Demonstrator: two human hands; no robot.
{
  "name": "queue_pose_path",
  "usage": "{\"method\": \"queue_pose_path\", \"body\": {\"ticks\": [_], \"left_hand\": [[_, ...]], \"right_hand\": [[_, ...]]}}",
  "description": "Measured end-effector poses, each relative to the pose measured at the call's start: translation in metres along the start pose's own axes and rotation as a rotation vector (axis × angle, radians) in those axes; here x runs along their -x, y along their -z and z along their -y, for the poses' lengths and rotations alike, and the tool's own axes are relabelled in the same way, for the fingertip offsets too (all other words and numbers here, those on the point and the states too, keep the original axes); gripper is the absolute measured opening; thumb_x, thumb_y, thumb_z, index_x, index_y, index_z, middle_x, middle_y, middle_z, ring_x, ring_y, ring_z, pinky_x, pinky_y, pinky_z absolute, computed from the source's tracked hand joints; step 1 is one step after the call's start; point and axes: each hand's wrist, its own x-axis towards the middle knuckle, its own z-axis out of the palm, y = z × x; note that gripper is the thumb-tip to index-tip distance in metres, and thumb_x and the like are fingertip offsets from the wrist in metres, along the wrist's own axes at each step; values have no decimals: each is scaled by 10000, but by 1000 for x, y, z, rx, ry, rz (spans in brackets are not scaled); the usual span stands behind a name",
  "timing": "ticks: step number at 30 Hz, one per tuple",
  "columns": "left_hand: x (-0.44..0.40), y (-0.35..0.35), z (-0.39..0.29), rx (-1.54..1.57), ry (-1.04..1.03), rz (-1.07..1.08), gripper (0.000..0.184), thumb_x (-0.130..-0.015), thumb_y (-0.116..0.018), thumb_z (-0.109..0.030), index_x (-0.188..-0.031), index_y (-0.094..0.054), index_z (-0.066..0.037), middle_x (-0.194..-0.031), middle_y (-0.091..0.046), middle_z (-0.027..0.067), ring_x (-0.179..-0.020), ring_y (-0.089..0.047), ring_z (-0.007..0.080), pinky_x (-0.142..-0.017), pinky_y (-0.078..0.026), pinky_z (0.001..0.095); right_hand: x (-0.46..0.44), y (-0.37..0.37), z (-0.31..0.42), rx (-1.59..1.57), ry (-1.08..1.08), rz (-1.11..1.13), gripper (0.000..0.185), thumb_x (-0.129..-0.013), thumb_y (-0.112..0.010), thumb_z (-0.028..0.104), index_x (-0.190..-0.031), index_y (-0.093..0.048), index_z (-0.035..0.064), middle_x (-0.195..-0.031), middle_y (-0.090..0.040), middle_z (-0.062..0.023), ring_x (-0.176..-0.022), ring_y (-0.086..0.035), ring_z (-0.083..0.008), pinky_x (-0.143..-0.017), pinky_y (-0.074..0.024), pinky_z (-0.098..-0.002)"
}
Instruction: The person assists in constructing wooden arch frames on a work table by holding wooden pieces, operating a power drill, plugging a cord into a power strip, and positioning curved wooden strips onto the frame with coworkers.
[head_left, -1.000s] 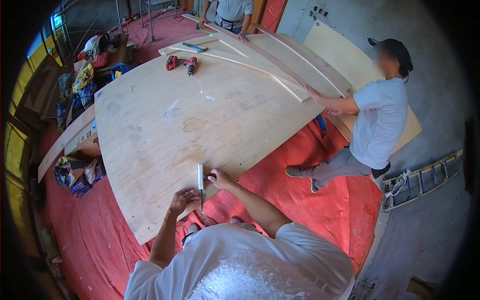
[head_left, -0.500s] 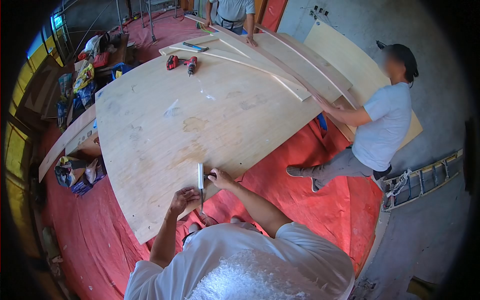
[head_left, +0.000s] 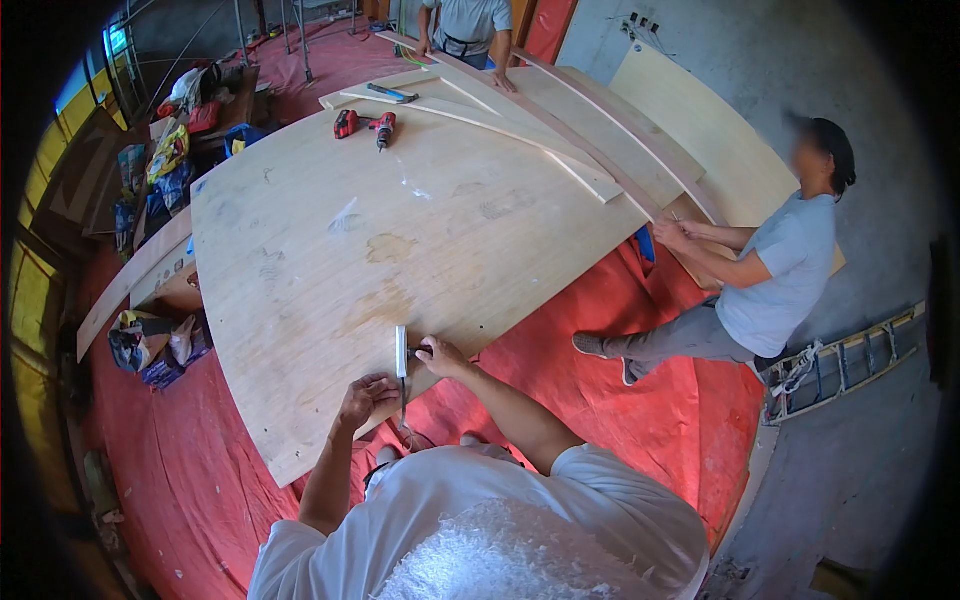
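At the near edge of a large plywood sheet (head_left: 300, 270) is a narrow white, silver-edged tool (head_left: 401, 350) with a short dark handle on its right side. My right hand (head_left: 445, 357) is closed around that handle. Beside the tool's lower end, my left hand (head_left: 370, 398) has its fingers bent together. They reach a thin dark cord or strip (head_left: 404, 412) hanging below the tool, but what they pinch is too small to make out. Farther up the sheet lie a red cordless drill (head_left: 383, 131), a red battery-like piece (head_left: 345, 124) and a blue-handled hammer (head_left: 391, 93).
Long wood strips (head_left: 520, 125) cross the far side of the sheet. A co-worker (head_left: 785, 265) on the right holds a strip's end; another person (head_left: 465, 35) stands at the back. Red sheeting (head_left: 560, 400) covers the floor. A ladder (head_left: 845, 365) lies by the wall; bags (head_left: 160, 345) sit left.
The co-worker on the right has leaned back to the right, and their hands have come together at the strip's end. My own hands and the white tool look unmoved.
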Motion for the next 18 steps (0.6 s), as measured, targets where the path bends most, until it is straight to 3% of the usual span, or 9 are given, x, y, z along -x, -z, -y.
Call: {"method": "queue_pose_path", "body": {"ticks": [18], "left_hand": [[2, -3, -2, -1, 1, -3, 290, -938, -546, -88, -1200, -494, 22, -997, -635, 138, -899, -667, 270, -815, -571, 392]], "right_hand": [[1, 3, 4, 17, -23, 21, 424, -881, -596, 333, -1140, -542, 2, -1096, -625, -212, -1037, -594, -363, -889, -466, -436]]}}
